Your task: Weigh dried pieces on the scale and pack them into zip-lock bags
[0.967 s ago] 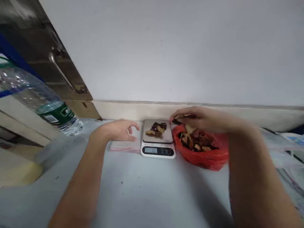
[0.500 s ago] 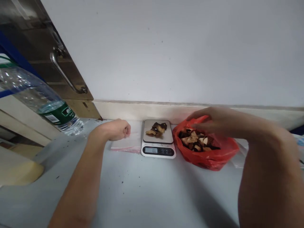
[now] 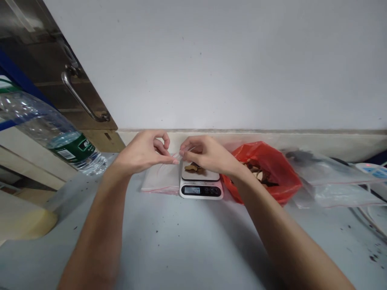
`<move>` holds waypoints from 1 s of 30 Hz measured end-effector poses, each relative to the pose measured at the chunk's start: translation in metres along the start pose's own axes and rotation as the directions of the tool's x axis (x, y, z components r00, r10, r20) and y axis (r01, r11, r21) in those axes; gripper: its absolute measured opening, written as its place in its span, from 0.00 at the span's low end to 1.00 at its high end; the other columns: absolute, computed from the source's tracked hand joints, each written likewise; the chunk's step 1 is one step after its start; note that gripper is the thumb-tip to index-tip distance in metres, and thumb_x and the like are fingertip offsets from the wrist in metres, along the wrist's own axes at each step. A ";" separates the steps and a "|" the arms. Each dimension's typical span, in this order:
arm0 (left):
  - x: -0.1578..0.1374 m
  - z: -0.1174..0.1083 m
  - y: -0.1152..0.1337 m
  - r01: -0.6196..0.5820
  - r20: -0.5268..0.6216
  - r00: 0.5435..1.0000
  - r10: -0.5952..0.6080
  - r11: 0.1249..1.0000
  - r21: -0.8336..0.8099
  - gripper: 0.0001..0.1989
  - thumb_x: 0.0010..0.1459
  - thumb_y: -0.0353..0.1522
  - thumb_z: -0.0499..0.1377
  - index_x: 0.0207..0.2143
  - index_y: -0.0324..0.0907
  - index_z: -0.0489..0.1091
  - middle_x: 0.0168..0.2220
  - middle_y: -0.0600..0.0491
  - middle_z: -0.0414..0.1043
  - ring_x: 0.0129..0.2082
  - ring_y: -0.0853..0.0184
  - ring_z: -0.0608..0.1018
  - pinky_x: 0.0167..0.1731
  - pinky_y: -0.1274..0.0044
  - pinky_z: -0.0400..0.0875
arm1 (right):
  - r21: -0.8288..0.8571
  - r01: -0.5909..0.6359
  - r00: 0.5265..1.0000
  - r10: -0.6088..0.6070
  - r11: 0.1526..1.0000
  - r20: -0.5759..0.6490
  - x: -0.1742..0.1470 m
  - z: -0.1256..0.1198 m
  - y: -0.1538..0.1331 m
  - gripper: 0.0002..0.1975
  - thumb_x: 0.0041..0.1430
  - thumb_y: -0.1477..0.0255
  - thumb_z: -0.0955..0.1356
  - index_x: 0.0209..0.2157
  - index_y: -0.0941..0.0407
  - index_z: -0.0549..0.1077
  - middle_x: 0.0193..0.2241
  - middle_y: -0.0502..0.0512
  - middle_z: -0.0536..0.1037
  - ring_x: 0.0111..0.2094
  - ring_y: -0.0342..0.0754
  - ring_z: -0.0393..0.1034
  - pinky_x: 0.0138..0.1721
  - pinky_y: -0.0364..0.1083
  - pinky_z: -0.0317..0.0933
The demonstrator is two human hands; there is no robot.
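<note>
Clear film [image 3: 177, 156] pinched in right hand [image 3: 208, 154]; at left hand [image 3: 142, 151], grip uncertain.
Best parted gently, just left of scale [image 3: 201, 192], without nudging dried pieces [image 3: 191, 167].

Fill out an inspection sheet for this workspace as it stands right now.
Surface: grey table with dark specks, thickest at far right.
Job's things: digital scale bearing brown pieces, partly hidden by the right hand; display digits blurred. Open red bag holding similar pieces at its right; flat clear bags at its left.
Clutter: more clear bags right of the red bag.
Hands: right pinches clear plastic; left hand is at it too, grip unclear.
Cables: cord-like lines near the right edge.
Surroundings: white wall behind; bottle and metal handle at left.
</note>
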State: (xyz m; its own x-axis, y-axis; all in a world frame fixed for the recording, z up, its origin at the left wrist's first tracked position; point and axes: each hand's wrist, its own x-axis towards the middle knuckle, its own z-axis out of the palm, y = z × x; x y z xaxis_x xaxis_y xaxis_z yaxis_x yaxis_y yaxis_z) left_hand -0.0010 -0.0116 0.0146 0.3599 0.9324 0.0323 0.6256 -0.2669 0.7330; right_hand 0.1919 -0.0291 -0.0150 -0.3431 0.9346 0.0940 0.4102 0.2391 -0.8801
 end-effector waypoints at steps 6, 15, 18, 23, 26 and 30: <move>0.001 0.005 0.003 0.002 -0.006 1.000 -0.003 0.995 -0.099 0.20 0.37 0.40 0.73 0.24 0.43 0.66 0.17 0.59 0.71 0.20 0.71 0.72 0.22 0.80 0.61 | 0.359 -0.144 0.984 0.173 0.922 -0.050 -0.002 -0.009 0.003 0.15 0.49 0.82 0.70 0.38 0.54 0.71 0.24 0.47 0.78 0.28 0.45 0.75 0.29 0.42 0.65; 0.004 0.027 0.007 -0.197 -0.355 0.922 0.151 0.976 -0.097 0.06 0.50 0.31 0.65 0.28 0.43 0.69 0.20 0.59 0.71 0.23 0.69 0.76 0.27 0.79 0.73 | -0.135 0.099 0.956 -0.132 0.986 -0.261 0.003 0.004 0.006 0.09 0.50 0.79 0.62 0.23 0.56 0.72 0.22 0.49 0.72 0.25 0.42 0.62 0.32 0.44 0.58; 0.002 0.031 0.010 -0.319 -0.359 0.887 0.292 0.947 -0.018 0.06 0.55 0.35 0.63 0.31 0.42 0.70 0.27 0.55 0.75 0.29 0.68 0.79 0.32 0.77 0.75 | -0.102 0.055 0.965 -0.079 0.993 -0.249 0.000 0.007 0.005 0.09 0.49 0.77 0.64 0.29 0.58 0.77 0.23 0.48 0.73 0.24 0.42 0.64 0.29 0.43 0.58; 0.000 0.027 0.006 -0.369 -0.107 0.913 0.393 0.910 0.191 0.46 0.43 0.48 0.74 0.64 0.50 0.62 0.68 0.47 0.61 0.68 0.49 0.63 0.64 0.60 0.64 | 0.024 0.076 0.976 -0.069 0.997 -0.208 -0.003 0.000 0.005 0.15 0.47 0.74 0.69 0.39 0.58 0.77 0.33 0.53 0.79 0.26 0.44 0.69 0.27 0.43 0.60; 0.001 0.025 -0.003 -0.340 0.105 0.940 0.324 0.916 0.215 0.63 0.38 0.50 0.76 0.72 0.55 0.46 0.76 0.50 0.43 0.75 0.46 0.44 0.70 0.56 0.49 | 0.021 0.133 0.977 -0.127 0.991 -0.172 -0.002 -0.005 0.005 0.10 0.46 0.71 0.71 0.33 0.58 0.77 0.32 0.53 0.80 0.28 0.45 0.70 0.30 0.45 0.63; 0.004 0.024 -0.009 -0.350 0.203 0.929 0.309 0.912 0.213 0.65 0.39 0.53 0.74 0.73 0.52 0.43 0.76 0.50 0.39 0.75 0.48 0.42 0.71 0.58 0.46 | 0.101 0.167 0.974 -0.149 0.981 -0.169 0.000 -0.007 0.008 0.05 0.47 0.72 0.69 0.27 0.58 0.75 0.28 0.52 0.79 0.30 0.45 0.71 0.32 0.45 0.64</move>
State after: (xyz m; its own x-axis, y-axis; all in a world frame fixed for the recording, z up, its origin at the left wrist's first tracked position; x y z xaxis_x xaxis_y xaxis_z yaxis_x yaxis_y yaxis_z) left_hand 0.0116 -0.0109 -0.0087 0.6681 0.7346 0.1183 0.5923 -0.6213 0.5130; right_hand 0.2012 -0.0250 -0.0185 -0.2528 0.9195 0.3012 0.2595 0.3643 -0.8944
